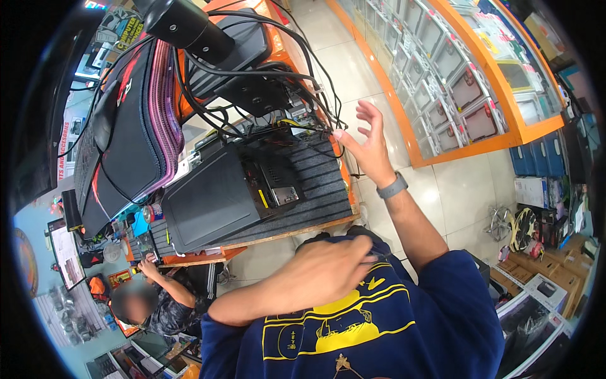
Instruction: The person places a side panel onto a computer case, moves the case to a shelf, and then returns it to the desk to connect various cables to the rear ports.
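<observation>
My right hand point(368, 146), with a dark watch band on its wrist, is raised past the right end of the workbench. Its fingers are spread, and the thumb is close to a bundle of black cables point(325, 104); whether it touches them I cannot tell. In front of my chest, my left hand point(334, 266) is curled closed, slightly blurred. A small dark bit shows by its fingertips, too unclear to name. Between the hands and the bench's far side, a black computer case point(211, 199) lies on a grey ribbed mat point(325, 183).
A stack of mouse pads point(148, 126) with a black mouse point(106, 114) lies left of a black stand point(189, 31). Right of the tiled aisle point(435, 189) runs an orange-framed glass display case point(514, 136). Another person point(170, 303) works at lower left. Boxes point(562, 271) sit far right.
</observation>
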Tool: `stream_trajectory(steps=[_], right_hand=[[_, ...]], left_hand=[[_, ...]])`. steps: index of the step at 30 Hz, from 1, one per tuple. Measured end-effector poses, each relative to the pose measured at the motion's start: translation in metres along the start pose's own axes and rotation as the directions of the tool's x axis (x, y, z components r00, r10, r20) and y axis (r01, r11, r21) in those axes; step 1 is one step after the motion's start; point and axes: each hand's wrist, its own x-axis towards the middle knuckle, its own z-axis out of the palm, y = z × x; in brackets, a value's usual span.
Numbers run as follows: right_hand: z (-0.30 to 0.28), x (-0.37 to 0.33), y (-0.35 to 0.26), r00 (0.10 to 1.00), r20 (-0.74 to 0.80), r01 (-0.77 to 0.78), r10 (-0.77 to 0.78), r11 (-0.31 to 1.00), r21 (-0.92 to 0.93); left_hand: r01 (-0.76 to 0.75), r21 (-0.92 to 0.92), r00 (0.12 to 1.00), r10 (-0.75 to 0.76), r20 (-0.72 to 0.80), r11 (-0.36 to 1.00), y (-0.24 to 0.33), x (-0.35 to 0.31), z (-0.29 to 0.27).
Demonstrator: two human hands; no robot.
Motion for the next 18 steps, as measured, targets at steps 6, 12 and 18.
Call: stream_trajectory(steps=[6,12,18], right_hand=[[-0.029,0.043,0.019,0.930,0.352,0.131,-0.101,0.990,-0.060],[-0.082,0.058,-0.006,0.860,0.470,-0.410,0.199,0.819,0.403],[-0.117,0.069,-0.009,0.914,0.387,-0.282,0.123,0.878,0.387]], left_hand=[[-0.149,-0.721,0.906,0.385,0.174,0.677,-0.003,0.075,0.063],[0.037,-0.822,0.849,0.416,0.325,0.568,-0.009,0.099,0.076],[-0.279,-0.326,0.938,0.329,0.110,0.903,-0.077,0.126,0.114]])
